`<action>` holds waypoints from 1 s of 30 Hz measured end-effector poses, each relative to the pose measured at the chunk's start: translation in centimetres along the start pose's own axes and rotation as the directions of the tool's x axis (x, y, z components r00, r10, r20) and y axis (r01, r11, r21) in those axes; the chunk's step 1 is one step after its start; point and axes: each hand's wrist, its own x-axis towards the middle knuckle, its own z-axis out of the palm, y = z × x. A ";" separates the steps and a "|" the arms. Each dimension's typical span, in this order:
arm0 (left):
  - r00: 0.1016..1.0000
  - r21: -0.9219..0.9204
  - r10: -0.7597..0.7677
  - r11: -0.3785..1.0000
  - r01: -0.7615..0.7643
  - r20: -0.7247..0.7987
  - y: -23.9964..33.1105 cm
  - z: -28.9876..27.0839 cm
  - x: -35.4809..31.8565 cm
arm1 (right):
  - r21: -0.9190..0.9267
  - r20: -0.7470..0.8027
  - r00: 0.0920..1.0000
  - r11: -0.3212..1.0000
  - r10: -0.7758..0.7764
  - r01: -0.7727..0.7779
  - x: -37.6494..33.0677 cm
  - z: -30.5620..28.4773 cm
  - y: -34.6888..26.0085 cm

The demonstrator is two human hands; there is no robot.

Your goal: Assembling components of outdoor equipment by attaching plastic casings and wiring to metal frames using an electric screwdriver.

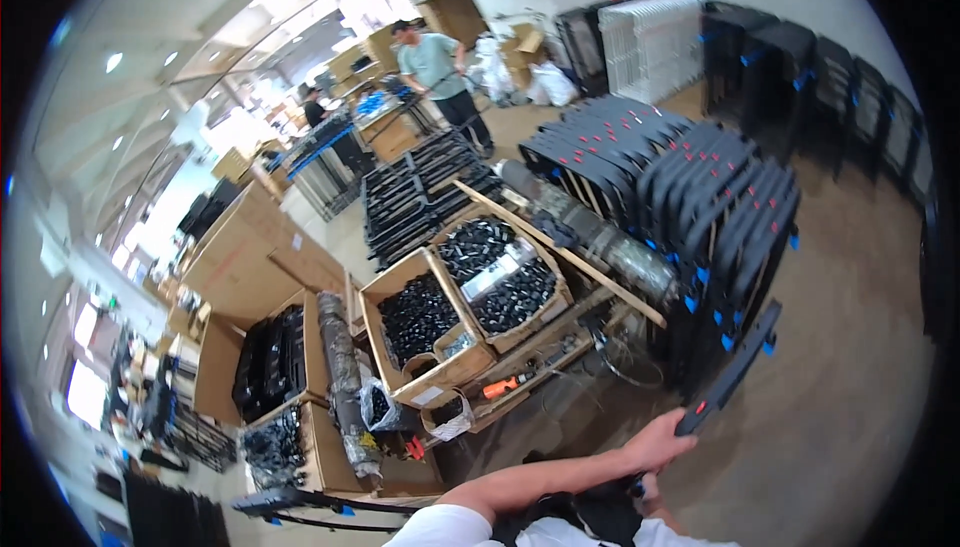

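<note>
My left forearm reaches across to the right, and my left hand point(658, 444) is closed around the end of a long black frame bar point(738, 372). The bar slants up and to the right, with blue caps at its far end and a small red spot near my fingers. Just below, my right hand point(651, 492) looks curled beside a dark part; most of its fingers are hidden. Another black bar point(290, 499) with blue pieces crosses the lower left beside my body; whether it joins the held one I cannot tell.
Cardboard boxes of small black parts point(418, 315) stand ahead on a bench, with an orange-handled power tool point(508, 385) at its near edge. Black frames with red spots point(690, 172) stand stacked to the right. A person point(435, 72) stands beyond more black frames point(425, 192).
</note>
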 end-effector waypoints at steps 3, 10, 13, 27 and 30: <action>0.996 -0.035 -0.061 0.997 0.063 0.058 2.5 -2.4 -3.5 | 0.010 -0.140 0.989 0.999 -0.042 0.043 2.2 -0.2 2.9; 0.984 -0.005 0.037 0.999 -0.039 -0.176 2.6 -13.3 -11.6 | 0.331 -0.462 0.884 0.910 -0.075 0.250 0.1 7.9 -7.6; 0.901 0.002 0.152 0.986 -0.165 -0.406 2.5 -18.8 -19.2 | 0.179 -0.352 0.915 0.945 -0.199 0.274 -10.3 21.4 -12.2; -0.200 -0.264 -0.299 0.947 -0.184 -0.933 -21.3 -37.4 -37.1 | -0.204 0.062 0.697 0.674 -0.715 0.710 -11.4 38.9 -27.8; -0.280 -0.370 -0.384 0.923 -0.105 -0.880 -29.3 -40.3 -41.9 | -0.314 0.289 0.742 0.672 -0.605 0.671 -8.7 47.5 -23.4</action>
